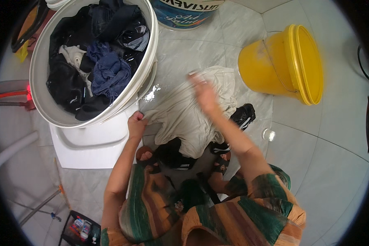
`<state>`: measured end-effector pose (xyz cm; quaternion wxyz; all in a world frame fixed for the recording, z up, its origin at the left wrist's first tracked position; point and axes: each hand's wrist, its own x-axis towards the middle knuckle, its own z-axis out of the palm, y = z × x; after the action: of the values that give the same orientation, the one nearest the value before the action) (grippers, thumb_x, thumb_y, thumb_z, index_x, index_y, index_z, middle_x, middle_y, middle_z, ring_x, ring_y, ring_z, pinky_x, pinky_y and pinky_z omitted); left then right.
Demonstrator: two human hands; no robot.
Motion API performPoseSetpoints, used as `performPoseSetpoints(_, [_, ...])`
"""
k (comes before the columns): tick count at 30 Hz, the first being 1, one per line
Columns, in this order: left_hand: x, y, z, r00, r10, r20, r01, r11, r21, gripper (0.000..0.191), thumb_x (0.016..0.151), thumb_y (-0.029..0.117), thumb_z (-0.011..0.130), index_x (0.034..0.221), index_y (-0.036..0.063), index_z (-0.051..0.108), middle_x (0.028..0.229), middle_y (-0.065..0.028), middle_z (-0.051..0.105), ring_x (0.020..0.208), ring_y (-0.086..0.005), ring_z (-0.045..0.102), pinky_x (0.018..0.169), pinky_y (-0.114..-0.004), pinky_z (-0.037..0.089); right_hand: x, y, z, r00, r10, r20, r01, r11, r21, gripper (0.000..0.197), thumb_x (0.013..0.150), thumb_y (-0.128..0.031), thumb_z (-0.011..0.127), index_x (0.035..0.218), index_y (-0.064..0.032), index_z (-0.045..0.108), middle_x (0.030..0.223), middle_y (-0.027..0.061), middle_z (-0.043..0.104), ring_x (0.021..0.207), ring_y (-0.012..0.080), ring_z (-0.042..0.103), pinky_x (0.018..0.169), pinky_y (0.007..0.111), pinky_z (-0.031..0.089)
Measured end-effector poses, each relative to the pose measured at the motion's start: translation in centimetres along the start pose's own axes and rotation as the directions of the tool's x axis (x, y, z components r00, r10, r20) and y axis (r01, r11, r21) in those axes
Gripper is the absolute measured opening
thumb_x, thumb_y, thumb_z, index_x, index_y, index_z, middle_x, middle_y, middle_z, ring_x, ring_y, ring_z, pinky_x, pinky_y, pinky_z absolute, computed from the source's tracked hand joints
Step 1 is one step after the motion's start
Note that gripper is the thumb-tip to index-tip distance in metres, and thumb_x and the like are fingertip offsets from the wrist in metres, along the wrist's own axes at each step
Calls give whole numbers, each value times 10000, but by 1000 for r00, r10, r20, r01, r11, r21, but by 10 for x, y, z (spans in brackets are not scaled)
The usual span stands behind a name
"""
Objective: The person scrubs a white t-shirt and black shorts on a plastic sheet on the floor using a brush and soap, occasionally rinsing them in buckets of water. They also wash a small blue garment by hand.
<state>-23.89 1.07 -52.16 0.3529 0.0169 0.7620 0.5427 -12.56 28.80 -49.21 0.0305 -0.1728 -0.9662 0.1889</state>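
Observation:
A wet cream-coloured garment [178, 113] lies spread and wrinkled on the grey tiled floor in front of me. My left hand [136, 125] pinches its left edge between thumb and fingers, beside the white bucket. Over the middle of the cloth is my right hand [205, 97], blurred by motion. Something pale shows at its fingertips, but I cannot tell whether it is a held object. Dark clothing with white stripes [172, 153] lies between my sandalled feet, partly under the garment. Another black striped piece [245, 114] sits by the garment's right edge.
A large white bucket [152, 58] of wet dark clothes stands at the upper left, over a white fixture [89, 150]. Behind is a paint bucket [186, 17]. To the right are a yellow bucket [256, 66] and a small white cap [268, 134]. A black basket [69, 220] holds bottles.

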Motion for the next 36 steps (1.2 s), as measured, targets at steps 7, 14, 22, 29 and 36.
performPoseSetpoints(7, [-15, -4, -22, 987, -93, -132, 60, 971, -231, 251, 604, -118, 463, 560, 105, 357, 535, 28, 363, 452, -66, 382, 351, -225, 340, -11, 32, 22, 991, 123, 60, -124, 992, 11, 584, 754, 34, 424, 1300, -160, 356, 1053, 181, 542, 1022, 323, 486, 861, 376, 440])
performPoseSetpoints(14, [-6, 9, 3, 994, 18, -111, -37, 985, -169, 258, 609, -117, 452, 569, 108, 333, 545, 30, 344, 441, -85, 348, 364, -241, 303, 5, 5, -27, 996, -42, -72, 41, 999, -9, 400, 761, -4, 450, 1147, -85, 512, 951, 210, 568, 827, 317, 566, 738, 377, 479])
performPoseSetpoints(22, [-8, 5, -35, 954, -184, -236, 129, 965, -229, 262, 653, -111, 441, 628, 137, 362, 498, 46, 361, 369, -56, 279, 319, -229, 188, -11, 51, -11, 979, 159, -127, -168, 984, -62, 387, 786, -175, 446, 1166, -112, 488, 926, 186, 553, 779, 321, 553, 690, 398, 460])
performPoseSetpoints(29, [5, 34, -4, 968, -203, -149, 163, 956, -246, 261, 674, -60, 427, 898, -17, 555, 705, -21, 511, 548, -87, 428, 484, -207, 335, -14, -1, 21, 970, -219, -108, 226, 972, 67, 488, 740, 26, 438, 1207, -111, 485, 1121, 160, 536, 858, 297, 534, 802, 379, 452])
performPoseSetpoints(36, [-1, 47, -13, 859, -512, 4, 465, 776, -425, 104, 718, 159, 436, 642, 99, 474, 505, 0, 406, 397, -106, 328, 349, -247, 228, -11, -18, -11, 898, 133, 419, -221, 960, 170, 517, 754, -84, 499, 1247, -235, 450, 1042, 171, 511, 932, 294, 525, 788, 410, 462])
